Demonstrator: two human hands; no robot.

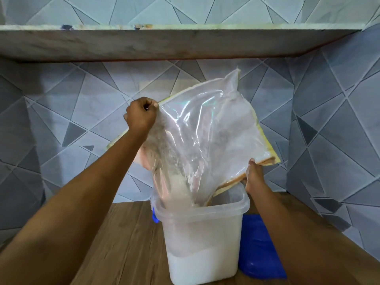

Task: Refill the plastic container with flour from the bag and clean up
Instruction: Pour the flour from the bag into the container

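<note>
I'm tipping the bag [205,128] mouth-down into the plastic container [202,233] on the counter, left hand [140,116] clenching an upper corner, right hand [255,175] pinching the lower edge. Floppy, slick plastic, probably light now, so I'm gripping the seams.

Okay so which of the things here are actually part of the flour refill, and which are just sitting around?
In use:
plastic bag, tipped mouth-down into the container
plastic container, partly filled with flour
left hand and right hand, both gripping the bag

Just there:
blue lid beside the container
wooden counter
shelf
</note>
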